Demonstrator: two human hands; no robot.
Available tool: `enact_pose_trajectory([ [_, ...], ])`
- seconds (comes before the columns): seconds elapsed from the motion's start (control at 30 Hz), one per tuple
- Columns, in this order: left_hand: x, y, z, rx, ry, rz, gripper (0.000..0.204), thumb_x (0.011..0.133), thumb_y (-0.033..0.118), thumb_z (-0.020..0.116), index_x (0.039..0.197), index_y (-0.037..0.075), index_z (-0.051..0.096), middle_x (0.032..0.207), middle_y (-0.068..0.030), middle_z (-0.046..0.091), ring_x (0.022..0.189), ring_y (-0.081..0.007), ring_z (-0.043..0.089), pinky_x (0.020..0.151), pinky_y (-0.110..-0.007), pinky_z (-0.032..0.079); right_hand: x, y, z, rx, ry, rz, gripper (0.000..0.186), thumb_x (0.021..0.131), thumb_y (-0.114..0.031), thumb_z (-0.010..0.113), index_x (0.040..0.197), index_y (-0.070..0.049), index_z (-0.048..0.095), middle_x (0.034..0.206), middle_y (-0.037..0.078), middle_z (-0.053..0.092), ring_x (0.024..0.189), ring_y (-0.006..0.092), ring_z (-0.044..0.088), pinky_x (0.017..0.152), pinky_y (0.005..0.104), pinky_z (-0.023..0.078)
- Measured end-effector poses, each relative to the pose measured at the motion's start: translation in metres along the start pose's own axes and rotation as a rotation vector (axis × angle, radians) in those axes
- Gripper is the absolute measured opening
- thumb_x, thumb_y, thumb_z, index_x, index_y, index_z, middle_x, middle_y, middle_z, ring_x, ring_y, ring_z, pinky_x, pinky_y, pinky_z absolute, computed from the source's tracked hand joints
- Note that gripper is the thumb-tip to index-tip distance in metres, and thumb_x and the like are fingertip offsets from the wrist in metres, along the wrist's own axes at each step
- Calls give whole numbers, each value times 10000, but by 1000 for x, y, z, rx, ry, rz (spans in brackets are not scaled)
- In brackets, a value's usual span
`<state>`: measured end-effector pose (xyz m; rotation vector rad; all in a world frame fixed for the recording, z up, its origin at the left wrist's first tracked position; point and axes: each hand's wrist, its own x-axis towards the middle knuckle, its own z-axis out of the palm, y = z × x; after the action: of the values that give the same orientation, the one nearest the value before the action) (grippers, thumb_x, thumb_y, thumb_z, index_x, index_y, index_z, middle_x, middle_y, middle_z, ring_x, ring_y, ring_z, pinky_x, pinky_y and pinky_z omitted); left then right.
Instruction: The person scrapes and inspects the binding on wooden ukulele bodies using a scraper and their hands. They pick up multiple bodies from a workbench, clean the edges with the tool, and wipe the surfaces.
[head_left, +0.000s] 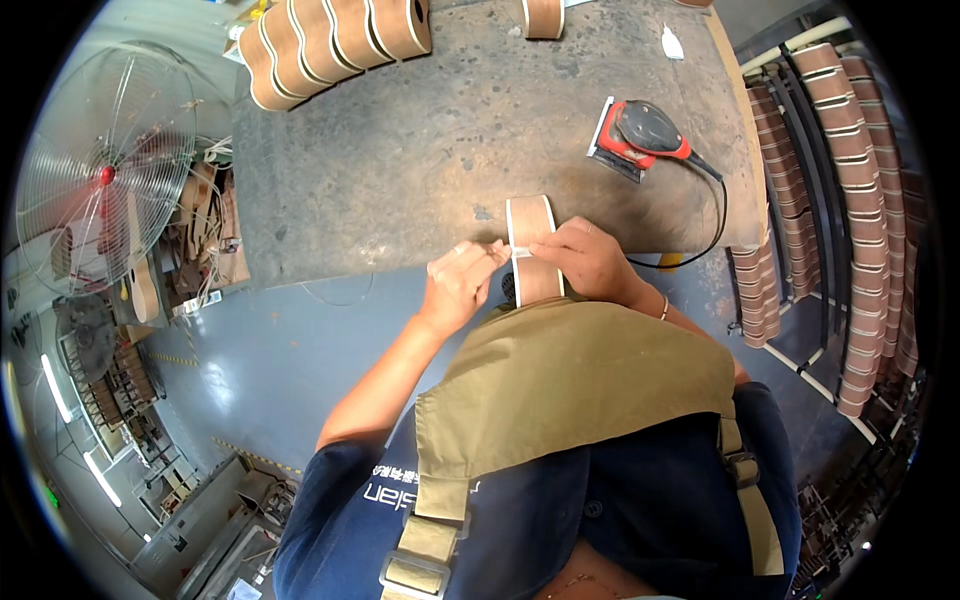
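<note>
Right at the near edge of the table, slightly right of its middle, is a brown wooden piece with pale borders, its near end reaching past the edge toward an olive apron. The right hand grips the piece's right side, fingertips over its upper face. The left hand is curled, fingertips bunched at the left side; whether it grips the wood I cannot tell. Between the fingertips sits a small pale bit, too small to make out. Farther right on the table lies a red and black sander, its black cord curving toward the near edge. Wavy brown pieces stand in a row far left; a white bottle lies far right.
</note>
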<state>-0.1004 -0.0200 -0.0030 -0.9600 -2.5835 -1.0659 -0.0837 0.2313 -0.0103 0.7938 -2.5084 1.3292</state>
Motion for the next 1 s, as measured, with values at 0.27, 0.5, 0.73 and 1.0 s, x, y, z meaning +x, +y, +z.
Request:
enact_pose_trajectory([
  [0.27, -7, 19, -23, -286, -369, -190, 95, 873, -3, 748, 918, 77, 768, 799, -99, 689, 707, -307, 653, 655, -417, 542, -22, -7, -11, 217, -300, 224, 200, 850, -27, 733, 1042, -36, 786, 891, 111, 717, 823, 274, 661, 719, 367, 542],
  [0.5, 99, -31, 8, -232, -271, -239, 73, 888, -14, 759, 913, 45, 794, 808, -84, 752, 719, -211, 691, 656, -353, 537, 48, 22, -29, 118, 21, 475, 122, 929, -81, 678, 982, -9, 761, 915, 227, 729, 822, 420, 690, 725, 454, 541],
  [0.73, 95, -110, 68, -544, -607, -589, 43, 919, -21, 745, 896, -16, 781, 800, -33, 759, 746, -87, 664, 698, -278, 542, 39, 87, 15, 121, -131, 561, 191, 906, 1, 666, 1051, -27, 786, 911, 208, 741, 844, 380, 706, 767, 427, 550],
  [1.0, 79, -33, 14, -316, -249, -244, 94, 885, -24, 747, 902, 55, 795, 728, -102, 647, 710, -230, 596, 642, -352, 500, 31, 12, -13, 64, 86, 388, 267, 898, -36, 592, 1068, -91, 790, 806, 191, 633, 786, 390, 647, 700, 477, 505],
])
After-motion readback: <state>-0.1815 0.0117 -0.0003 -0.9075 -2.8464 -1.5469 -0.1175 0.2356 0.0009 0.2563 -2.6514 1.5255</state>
